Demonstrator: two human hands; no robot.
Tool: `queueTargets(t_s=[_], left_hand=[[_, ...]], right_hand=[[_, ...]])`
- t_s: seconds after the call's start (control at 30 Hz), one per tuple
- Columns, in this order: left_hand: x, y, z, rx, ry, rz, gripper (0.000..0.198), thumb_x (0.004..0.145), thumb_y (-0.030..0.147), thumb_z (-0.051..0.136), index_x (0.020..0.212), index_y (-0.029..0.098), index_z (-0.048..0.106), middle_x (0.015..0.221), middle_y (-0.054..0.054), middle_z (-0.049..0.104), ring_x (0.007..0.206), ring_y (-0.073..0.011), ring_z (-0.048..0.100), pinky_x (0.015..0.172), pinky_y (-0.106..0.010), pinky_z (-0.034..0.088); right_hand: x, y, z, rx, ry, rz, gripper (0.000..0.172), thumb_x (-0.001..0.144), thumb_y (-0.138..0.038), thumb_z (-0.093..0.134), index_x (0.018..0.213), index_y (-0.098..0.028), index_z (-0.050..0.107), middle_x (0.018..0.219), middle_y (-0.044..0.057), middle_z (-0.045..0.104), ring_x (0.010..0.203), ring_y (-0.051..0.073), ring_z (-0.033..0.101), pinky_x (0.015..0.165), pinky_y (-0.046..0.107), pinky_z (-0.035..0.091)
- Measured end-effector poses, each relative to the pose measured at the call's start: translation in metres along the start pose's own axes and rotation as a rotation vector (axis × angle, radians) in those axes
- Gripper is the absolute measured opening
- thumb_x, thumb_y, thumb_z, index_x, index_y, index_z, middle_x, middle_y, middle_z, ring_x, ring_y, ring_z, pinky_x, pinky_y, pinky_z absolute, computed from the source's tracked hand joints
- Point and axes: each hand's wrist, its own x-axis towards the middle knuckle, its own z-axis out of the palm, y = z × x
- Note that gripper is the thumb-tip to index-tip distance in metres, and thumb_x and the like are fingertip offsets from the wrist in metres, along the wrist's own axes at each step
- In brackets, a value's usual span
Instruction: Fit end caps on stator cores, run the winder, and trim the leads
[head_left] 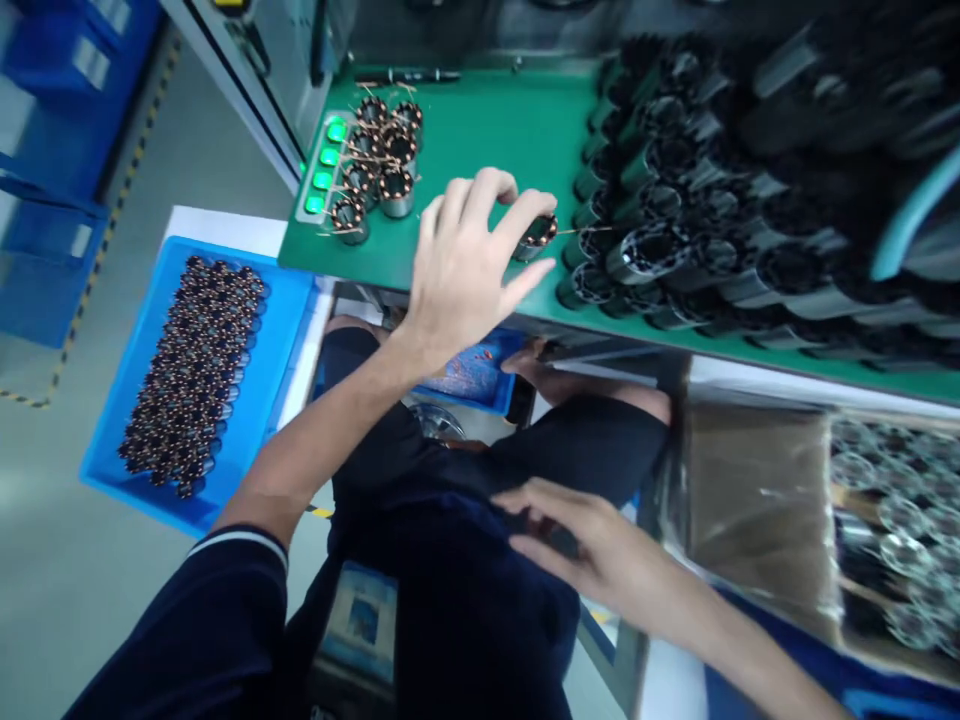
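My left hand [472,260] reaches over the front of the green work surface [480,130]. Its thumb and fingers are spread around a copper-wound metal ring [534,238] that stands there, with a thin wire sticking out to the right. Whether the fingertips press on the ring is hard to tell. Above my lap hangs my right hand [570,535], fingers loosely curled and apart, with nothing visible in it. Several similar wound rings [396,190] stand in a group at the left of the surface, beside a strip of green-lit buttons [322,180].
Dark metal cylinders [652,250] crowd the right of the surface. A blue tray [277,400] of wound rings lies at the left. A black pen [409,76] rests at the back. At the lower right, a cardboard box [757,500] adjoins rows of metal rings [900,520].
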Motion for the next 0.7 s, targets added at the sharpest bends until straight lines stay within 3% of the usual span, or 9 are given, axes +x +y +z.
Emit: queueTargets(t_s=[0.07, 0.17, 0.23, 0.3, 0.37, 0.43, 0.53, 0.63, 0.7], left_hand=[[-0.014, -0.016, -0.026, 0.067, 0.100, -0.020, 0.054, 0.100, 0.058, 0.099, 0.146, 0.034, 0.085, 0.156, -0.018, 0.077, 0.148, -0.0485, 0.066, 0.133, -0.073, 0.057], [-0.037, -0.060, -0.077, 0.183, 0.237, -0.092, 0.050, 0.101, 0.059, 0.098, 0.141, 0.034, 0.083, 0.158, -0.018, 0.075, 0.156, -0.0504, 0.061, 0.141, -0.079, 0.050], [-0.043, -0.097, -0.101, 0.200, 0.223, -0.138, 0.048, 0.096, 0.059, 0.102, 0.132, 0.033, 0.083, 0.158, -0.018, 0.073, 0.158, -0.0527, 0.057, 0.141, -0.085, 0.045], [-0.042, -0.126, -0.112, 0.196, 0.149, -0.174, 0.046, 0.093, 0.059, 0.105, 0.121, 0.032, 0.082, 0.159, -0.017, 0.073, 0.159, -0.0529, 0.054, 0.141, -0.088, 0.042], [-0.040, -0.136, -0.115, 0.220, 0.104, -0.209, 0.044, 0.097, 0.062, 0.105, 0.112, 0.030, 0.079, 0.160, -0.013, 0.073, 0.161, -0.0473, 0.053, 0.142, -0.087, 0.040], [-0.042, -0.120, -0.116, 0.245, 0.105, -0.212, 0.045, 0.106, 0.066, 0.100, 0.106, 0.028, 0.076, 0.157, -0.007, 0.076, 0.159, -0.0386, 0.054, 0.142, -0.083, 0.043], [-0.061, -0.054, -0.117, 0.096, 0.036, -0.082, 0.039, 0.116, 0.067, 0.092, 0.116, 0.029, 0.080, 0.143, -0.004, 0.084, 0.145, -0.0312, 0.072, 0.137, -0.075, 0.058], [-0.085, 0.021, -0.118, -0.210, -0.095, 0.097, 0.041, 0.111, 0.051, 0.100, 0.142, 0.035, 0.079, 0.133, -0.002, 0.093, 0.125, -0.0291, 0.090, 0.137, -0.064, 0.069], [-0.095, 0.054, -0.118, -0.337, -0.148, 0.151, 0.046, 0.109, 0.042, 0.102, 0.146, 0.035, 0.077, 0.130, -0.001, 0.095, 0.120, -0.0285, 0.095, 0.138, -0.059, 0.071]], right_hand=[[-0.014, 0.012, 0.006, 0.003, 0.031, 0.024, 0.033, 0.117, -0.052, 0.088, 0.142, -0.032, 0.097, 0.121, 0.011, 0.097, 0.093, 0.031, 0.096, 0.084, 0.041, 0.084], [-0.032, 0.031, 0.009, 0.046, 0.129, 0.085, 0.034, 0.113, -0.057, 0.092, 0.139, -0.036, 0.099, 0.120, 0.010, 0.098, 0.091, 0.033, 0.097, 0.081, 0.041, 0.084], [-0.033, 0.038, 0.011, 0.080, 0.154, 0.105, 0.033, 0.112, -0.059, 0.093, 0.138, -0.039, 0.100, 0.118, 0.008, 0.098, 0.088, 0.032, 0.097, 0.077, 0.037, 0.083], [-0.025, 0.039, 0.012, 0.100, 0.153, 0.102, 0.032, 0.113, -0.059, 0.092, 0.137, -0.039, 0.100, 0.115, 0.007, 0.098, 0.086, 0.029, 0.096, 0.075, 0.034, 0.081], [-0.010, 0.030, 0.010, 0.094, 0.129, 0.064, 0.031, 0.116, -0.057, 0.090, 0.136, -0.036, 0.100, 0.112, 0.007, 0.097, 0.085, 0.027, 0.095, 0.075, 0.033, 0.080], [0.007, 0.014, 0.007, 0.075, 0.130, 0.000, 0.028, 0.117, -0.055, 0.090, 0.130, -0.032, 0.100, 0.107, 0.008, 0.095, 0.085, 0.026, 0.094, 0.076, 0.032, 0.079], [0.028, -0.018, -0.001, 0.156, 0.287, -0.020, 0.027, 0.118, -0.052, 0.092, 0.135, -0.031, 0.096, 0.103, 0.006, 0.093, 0.086, 0.022, 0.092, 0.083, 0.031, 0.078], [0.045, -0.049, -0.006, 0.424, 0.459, -0.021, 0.059, 0.115, -0.060, 0.096, 0.167, -0.036, 0.079, 0.124, 0.007, 0.095, 0.103, 0.025, 0.094, 0.095, 0.037, 0.082], [0.055, -0.064, -0.007, 0.523, 0.448, -0.012, 0.079, 0.110, -0.066, 0.100, 0.176, -0.036, 0.070, 0.133, 0.009, 0.093, 0.113, 0.029, 0.094, 0.099, 0.042, 0.083]])
